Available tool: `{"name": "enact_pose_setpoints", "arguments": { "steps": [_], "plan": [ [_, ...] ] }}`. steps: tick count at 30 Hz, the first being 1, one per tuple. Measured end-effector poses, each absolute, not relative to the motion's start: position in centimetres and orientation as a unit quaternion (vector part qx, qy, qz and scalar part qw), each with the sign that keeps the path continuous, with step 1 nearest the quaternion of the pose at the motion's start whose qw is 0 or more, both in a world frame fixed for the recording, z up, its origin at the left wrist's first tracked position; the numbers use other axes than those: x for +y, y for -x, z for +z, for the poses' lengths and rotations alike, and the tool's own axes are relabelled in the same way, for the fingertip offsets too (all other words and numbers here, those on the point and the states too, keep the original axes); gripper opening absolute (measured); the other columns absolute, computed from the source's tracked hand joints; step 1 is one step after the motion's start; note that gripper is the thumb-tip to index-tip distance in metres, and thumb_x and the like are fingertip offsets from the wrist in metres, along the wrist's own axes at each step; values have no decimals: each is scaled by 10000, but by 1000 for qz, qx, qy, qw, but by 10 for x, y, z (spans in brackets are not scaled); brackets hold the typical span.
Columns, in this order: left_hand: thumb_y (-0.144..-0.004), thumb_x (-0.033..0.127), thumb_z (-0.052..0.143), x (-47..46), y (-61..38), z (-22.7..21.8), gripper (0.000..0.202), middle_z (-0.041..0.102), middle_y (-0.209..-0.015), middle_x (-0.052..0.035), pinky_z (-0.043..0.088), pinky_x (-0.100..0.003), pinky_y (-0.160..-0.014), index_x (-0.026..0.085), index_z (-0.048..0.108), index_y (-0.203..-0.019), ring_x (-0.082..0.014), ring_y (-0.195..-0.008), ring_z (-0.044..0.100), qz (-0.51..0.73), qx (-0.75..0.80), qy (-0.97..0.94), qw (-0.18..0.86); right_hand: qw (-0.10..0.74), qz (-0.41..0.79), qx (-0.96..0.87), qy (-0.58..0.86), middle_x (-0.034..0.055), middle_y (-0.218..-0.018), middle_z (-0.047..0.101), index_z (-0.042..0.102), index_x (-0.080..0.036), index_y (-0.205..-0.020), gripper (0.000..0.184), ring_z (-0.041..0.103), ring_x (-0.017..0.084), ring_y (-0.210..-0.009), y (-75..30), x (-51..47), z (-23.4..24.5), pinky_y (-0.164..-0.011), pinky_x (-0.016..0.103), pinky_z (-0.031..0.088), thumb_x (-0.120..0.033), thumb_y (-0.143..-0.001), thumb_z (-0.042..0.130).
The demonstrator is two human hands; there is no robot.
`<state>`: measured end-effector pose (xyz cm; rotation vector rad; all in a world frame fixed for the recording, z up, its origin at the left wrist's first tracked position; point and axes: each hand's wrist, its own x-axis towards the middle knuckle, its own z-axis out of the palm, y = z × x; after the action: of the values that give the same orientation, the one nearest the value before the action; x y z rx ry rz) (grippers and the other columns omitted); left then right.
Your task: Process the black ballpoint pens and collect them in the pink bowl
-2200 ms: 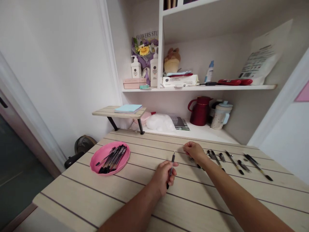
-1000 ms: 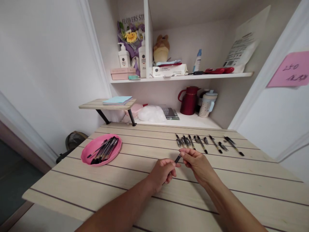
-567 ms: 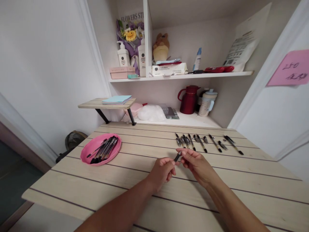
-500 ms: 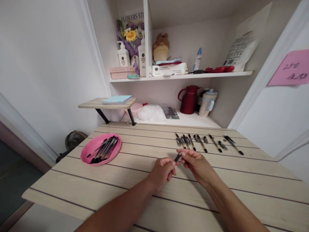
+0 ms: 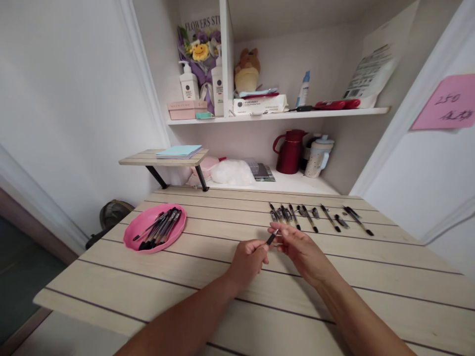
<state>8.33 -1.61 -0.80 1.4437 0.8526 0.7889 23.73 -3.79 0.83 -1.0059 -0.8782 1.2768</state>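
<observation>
My left hand (image 5: pixel 249 258) is closed round a dark pen (image 5: pixel 272 237), its silvery tip pointing up and to the right. Most of the barrel is hidden in that fist. Right at the tip is my right hand (image 5: pixel 295 244), thumb and fingers apart around it, not visibly pinching it. Beyond the hands, several pens and loose dark parts (image 5: pixel 309 218) lie in a spread-out row on the wooden table (image 5: pixel 208 262). To the left, a pink dish (image 5: pixel 128 236) holds a bundle of dark pens (image 5: pixel 161 230).
A small raised stand (image 5: pixel 139 157) with light blue paper (image 5: pixel 178 151) on it stands at the table's back left. Behind the table, a shelf unit holds a red jug (image 5: pixel 291 153), a cup with a handle (image 5: pixel 318 157) and a white plastic bag (image 5: pixel 233 172).
My right fingers have loosened from the pen's tip and spread, so more of the tip shows. My left hand keeps its hold, almost in place.
</observation>
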Motion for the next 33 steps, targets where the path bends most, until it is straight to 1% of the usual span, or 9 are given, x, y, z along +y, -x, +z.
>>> {"name": "enact_pose_setpoints", "arguments": {
  "steps": [2,7,13,18,20,23,29,31,33],
  "plan": [
    [-762,374,472,-16,-84,-7,268,477,-551,24,227,-212,-421,144,545,-645,-49,-393,317,339,366,-616,610,605,542,-379,443,58,-846,667,678,-175,-887,383,550,144,-678,-238,-38,8,-587,256,378,-390,-581,760],
    [-761,386,478,-17,-83,-8,287,475,-534,24,224,-210,-425,134,571,-658,-48,-393,307,330,373,-612,614,608,506,-393,468,1,-567,598,619,-170,-629,280,419,89,-485,-235,-34,3,-468,229,272,-395,-558,770],
    [-754,382,488,-16,-83,-7,286,479,-547,26,237,-208,-424,127,616,-750,-50,-398,320,327,367,-607,624,589,542,-383,461,32,-759,655,662,-181,-901,390,427,77,-502,-236,-36,5,-454,216,264,-373,-577,762],
    [-753,372,482,-17,-84,-7,274,484,-543,26,234,-208,-420,130,608,-732,-48,-389,316,324,370,-611,620,588,525,-397,470,-17,-498,548,616,-164,-652,265,328,60,-427,-235,-36,3,-414,215,196,-375,-580,760],
    [-747,375,485,-17,-84,-7,272,486,-537,24,230,-209,-417,133,592,-686,-47,-387,311,324,373,-611,619,584,527,-399,470,-9,-568,594,618,-174,-684,262,339,55,-430,-235,-36,4,-410,209,195,-371,-583,758],
    [-743,389,492,-16,-84,-6,280,491,-544,23,235,-208,-420,136,585,-669,-48,-393,316,322,370,-610,623,589,548,-385,452,23,-775,651,650,-196,-868,330,387,57,-465,-236,-38,6,-419,206,228,-371,-604,743],
    [-756,381,476,-15,-83,-11,287,496,-537,19,225,-217,-423,135,590,-661,-48,-383,317,312,369,-625,613,599,527,-373,474,-42,-473,507,632,-177,-693,268,336,59,-419,-235,-34,1,-409,205,201,-359,-556,773],
    [-756,374,476,-14,-84,-13,279,494,-539,20,223,-216,-422,136,579,-653,-47,-383,316,311,370,-624,614,587,529,-379,481,-41,-469,519,621,-180,-687,266,335,55,-414,-235,-34,0,-411,203,202,-363,-563,770],
    [-756,366,480,-14,-84,-13,263,497,-551,22,224,-211,-419,138,572,-664,-44,-386,318,313,371,-617,620,579,544,-380,475,-14,-576,591,643,-182,-771,287,360,53,-436,-236,-35,1,-421,201,222,-361,-581,762]
  ]
}}
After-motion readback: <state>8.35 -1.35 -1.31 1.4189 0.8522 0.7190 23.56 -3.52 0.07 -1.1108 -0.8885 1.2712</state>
